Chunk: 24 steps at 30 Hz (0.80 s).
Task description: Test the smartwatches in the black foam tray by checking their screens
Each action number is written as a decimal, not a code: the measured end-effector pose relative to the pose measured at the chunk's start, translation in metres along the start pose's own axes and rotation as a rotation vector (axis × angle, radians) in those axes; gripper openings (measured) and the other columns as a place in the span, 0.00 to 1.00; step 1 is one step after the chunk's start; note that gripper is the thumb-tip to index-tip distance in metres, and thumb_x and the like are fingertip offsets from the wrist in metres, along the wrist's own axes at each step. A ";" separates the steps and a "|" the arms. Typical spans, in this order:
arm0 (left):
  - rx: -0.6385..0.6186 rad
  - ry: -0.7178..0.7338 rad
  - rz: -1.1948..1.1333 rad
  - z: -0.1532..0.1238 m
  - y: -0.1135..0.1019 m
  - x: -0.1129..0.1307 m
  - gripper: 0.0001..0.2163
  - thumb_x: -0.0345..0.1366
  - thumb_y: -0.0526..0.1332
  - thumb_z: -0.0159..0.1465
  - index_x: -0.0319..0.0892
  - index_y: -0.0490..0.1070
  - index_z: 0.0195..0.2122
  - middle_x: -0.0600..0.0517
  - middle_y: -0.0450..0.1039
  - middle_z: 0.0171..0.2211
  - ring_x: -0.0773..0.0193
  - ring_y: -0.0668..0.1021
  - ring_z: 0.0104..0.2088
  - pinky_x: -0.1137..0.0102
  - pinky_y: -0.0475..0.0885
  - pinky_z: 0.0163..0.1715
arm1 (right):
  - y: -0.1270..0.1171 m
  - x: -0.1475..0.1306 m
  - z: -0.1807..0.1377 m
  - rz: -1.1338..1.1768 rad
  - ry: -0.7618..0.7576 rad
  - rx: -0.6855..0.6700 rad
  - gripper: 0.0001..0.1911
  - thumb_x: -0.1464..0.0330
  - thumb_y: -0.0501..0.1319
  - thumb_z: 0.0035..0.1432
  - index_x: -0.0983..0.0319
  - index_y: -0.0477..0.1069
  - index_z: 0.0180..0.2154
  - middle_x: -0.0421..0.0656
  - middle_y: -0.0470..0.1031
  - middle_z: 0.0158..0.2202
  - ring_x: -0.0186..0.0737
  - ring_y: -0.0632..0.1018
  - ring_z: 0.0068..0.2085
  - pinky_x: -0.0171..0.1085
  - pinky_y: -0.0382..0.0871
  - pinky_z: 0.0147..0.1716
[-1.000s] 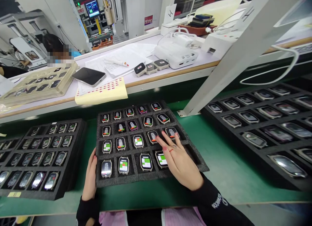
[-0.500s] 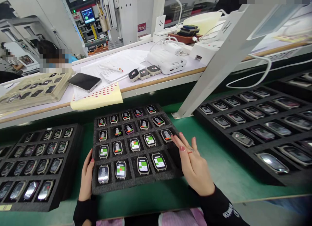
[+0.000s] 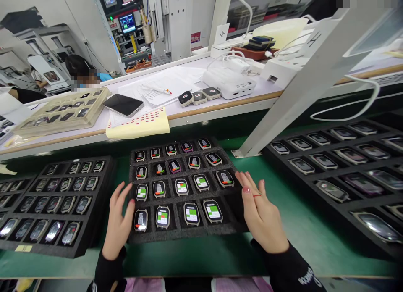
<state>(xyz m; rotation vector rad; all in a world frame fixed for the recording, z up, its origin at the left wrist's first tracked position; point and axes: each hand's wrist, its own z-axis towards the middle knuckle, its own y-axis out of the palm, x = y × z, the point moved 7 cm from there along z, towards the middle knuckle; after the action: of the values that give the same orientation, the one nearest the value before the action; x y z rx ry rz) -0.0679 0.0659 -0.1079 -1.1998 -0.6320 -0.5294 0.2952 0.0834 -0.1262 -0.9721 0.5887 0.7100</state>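
Note:
A black foam tray (image 3: pixel 185 231) lies on the green belt in front of me, its pockets filled with several lit smartwatch bodies (image 3: pixel 191 213). My left hand (image 3: pixel 118 222) rests at the tray's left edge, fingers spread and apart. At the tray's right edge my right hand (image 3: pixel 260 212) lies flat with fingers stretched out, a red ring on one finger. Neither hand holds anything. The bottom-right pocket beside my right hand looks empty.
More black trays of watches lie to the left (image 3: pixel 47 208) and right (image 3: pixel 340 174). A slanted white post (image 3: pixel 283 103) stands behind the middle tray. The raised shelf carries a phone (image 3: pixel 122 105), yellow sticker sheet (image 3: pixel 138 124), three watches (image 3: pixel 198 96), a white charger box (image 3: pixel 229 82) and a beige tray (image 3: pixel 59 113).
My right hand has slid off the watches to the tray's right edge. My left hand has let go of the tray's left edge and opened its fingers.

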 end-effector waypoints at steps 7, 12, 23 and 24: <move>-0.297 0.273 0.393 -0.014 0.037 0.056 0.21 0.42 0.55 0.68 0.57 0.62 0.62 0.52 0.42 0.70 0.43 0.46 0.69 0.44 0.52 0.64 | 0.005 0.006 -0.002 -0.031 0.032 0.005 0.28 0.57 0.38 0.76 0.64 0.56 0.66 0.49 0.63 0.61 0.52 0.58 0.64 0.61 0.43 0.66; -0.309 0.355 0.495 -0.011 0.047 0.057 0.22 0.45 0.56 0.67 0.57 0.62 0.63 0.50 0.43 0.70 0.40 0.46 0.69 0.40 0.49 0.63 | 0.005 0.006 -0.001 -0.032 0.002 0.013 0.27 0.58 0.39 0.76 0.64 0.58 0.66 0.50 0.63 0.61 0.52 0.59 0.64 0.62 0.43 0.65; -0.127 0.050 0.107 0.005 0.008 0.017 0.25 0.46 0.51 0.69 0.56 0.51 0.67 0.50 0.43 0.70 0.51 0.47 0.69 0.48 0.46 0.66 | -0.005 0.022 0.003 0.074 0.128 0.008 0.24 0.59 0.46 0.75 0.62 0.64 0.63 0.45 0.64 0.60 0.50 0.63 0.62 0.52 0.54 0.64; -0.096 -0.011 0.030 0.008 0.006 0.006 0.25 0.47 0.50 0.70 0.55 0.51 0.67 0.50 0.45 0.70 0.53 0.49 0.69 0.50 0.46 0.67 | -0.006 0.030 0.004 0.091 0.177 -0.008 0.23 0.58 0.48 0.74 0.61 0.66 0.62 0.44 0.65 0.60 0.50 0.64 0.62 0.50 0.56 0.64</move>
<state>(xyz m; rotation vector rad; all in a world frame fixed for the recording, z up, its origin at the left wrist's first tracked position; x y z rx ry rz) -0.0610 0.0751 -0.1062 -1.3016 -0.6025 -0.5335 0.3194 0.0931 -0.1430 -1.0267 0.7896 0.7114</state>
